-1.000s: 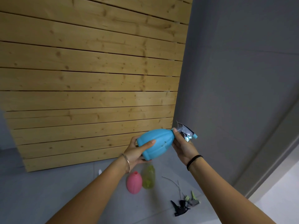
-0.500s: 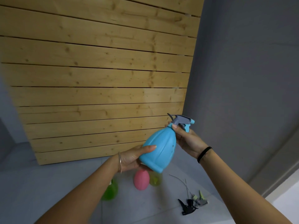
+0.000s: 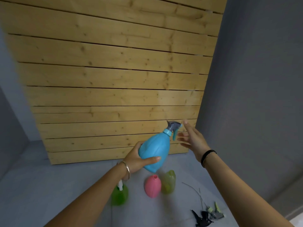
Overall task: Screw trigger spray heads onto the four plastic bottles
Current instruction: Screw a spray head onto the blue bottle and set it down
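My left hand (image 3: 138, 158) grips the lower body of a blue bottle (image 3: 155, 150), held up and tilted right. A grey trigger spray head (image 3: 173, 127) with a blue collar sits on its neck. My right hand (image 3: 191, 140) hovers just right of the head, fingers spread, holding nothing. On the grey floor below stand a pink bottle (image 3: 152, 185) and a yellow-green bottle (image 3: 168, 181), both without heads. A bright green bottle (image 3: 119, 194) with a white part at its neck is partly hidden by my left forearm. Loose spray heads (image 3: 209, 215), black and grey-green, lie at the lower right.
A wall of horizontal wooden planks (image 3: 114, 79) rises straight ahead. A grey wall (image 3: 254, 95) closes the right side. Thin dip tubes (image 3: 195, 190) trail across the grey floor (image 3: 49, 185) from the loose heads.
My right hand has let go of the spray head and opened beside it. The blue bottle has tipped more upright, and the view has shifted so more floor and the green bottle show.
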Demonstrator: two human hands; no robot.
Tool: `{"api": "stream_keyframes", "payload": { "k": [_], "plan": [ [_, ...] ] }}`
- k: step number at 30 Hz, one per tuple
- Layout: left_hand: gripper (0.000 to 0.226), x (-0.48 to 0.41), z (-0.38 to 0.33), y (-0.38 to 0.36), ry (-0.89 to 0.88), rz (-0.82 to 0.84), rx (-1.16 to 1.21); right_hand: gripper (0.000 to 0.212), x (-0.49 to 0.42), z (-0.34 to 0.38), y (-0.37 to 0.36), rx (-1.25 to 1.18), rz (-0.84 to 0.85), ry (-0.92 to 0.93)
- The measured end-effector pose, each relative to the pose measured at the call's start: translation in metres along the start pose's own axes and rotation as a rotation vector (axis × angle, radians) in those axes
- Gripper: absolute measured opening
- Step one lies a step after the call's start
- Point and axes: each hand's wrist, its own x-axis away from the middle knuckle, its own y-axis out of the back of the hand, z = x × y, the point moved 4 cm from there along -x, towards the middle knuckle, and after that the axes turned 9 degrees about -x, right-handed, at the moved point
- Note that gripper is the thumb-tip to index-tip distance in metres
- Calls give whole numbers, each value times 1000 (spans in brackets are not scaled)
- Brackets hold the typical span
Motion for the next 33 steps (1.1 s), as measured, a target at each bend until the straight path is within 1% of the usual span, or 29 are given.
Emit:
{"api": "stream_keyframes", "payload": {
  "k": [2, 3, 6, 7, 10, 11, 12, 14, 16, 18, 19, 21, 22, 23, 24, 27, 30, 33],
  "plan": [
    [75, -4, 13, 5, -20, -17, -55, 37, -2, -3, -13, 61, 55, -39],
    [78, -5, 18, 6, -28, -20, -68, 35, -2, -5, -18, 82, 65, -57],
    [85, -6, 32, 16, -72, -43, -114, 34, -12, -15, -27, 127, 61, -108],
    [86, -6, 35, 19, -87, -46, -139, 37, -16, -19, -29, 124, 56, -138],
    [88, -11, 49, 25, -123, -66, -201, 56, -31, -36, -42, 17, 76, -248],
    [89, -11, 51, 26, -136, -85, -228, 59, -34, -40, -44, -31, 85, -280],
    [90, -12, 54, 27, -141, -112, -266, 58, -37, -45, -47, -66, 101, -313],
    [94, -18, 61, 34, -143, -161, -336, 43, -47, -55, -56, -133, 139, -376],
    [99, -24, 72, 41, -119, -144, -352, 29, -57, -65, -65, -174, 189, -416],
    [96, -29, 86, 50, -41, -141, -369, 24, -64, -76, -75, -171, 217, -425],
    [89, -32, 94, 56, 30, -193, -360, 23, -66, -84, -80, -151, 223, -418],
    [77, -36, 115, 73, 219, -352, -329, 24, -69, -105, -88, -79, 236, -395],
    [75, -36, 125, 80, 313, -394, -330, 25, -69, -117, -90, -27, 253, -386],
    [76, -36, 137, 84, 401, -387, -347, 27, -69, -131, -93, 31, 276, -381],
    [77, -36, 148, 86, 480, -346, -369, 31, -69, -143, -95, 94, 296, -375],
    [78, -37, 185, 79, 672, -155, -420, 48, -73, -179, -98, 250, 321, -394],
    [76, -42, 206, 65, 708, -35, -441, 49, -77, -206, -98, 315, 333, -414],
    [73, -51, 221, 56, 698, -7, -457, 45, -80, -230, -100, 325, 332, -443]
  ]
}}
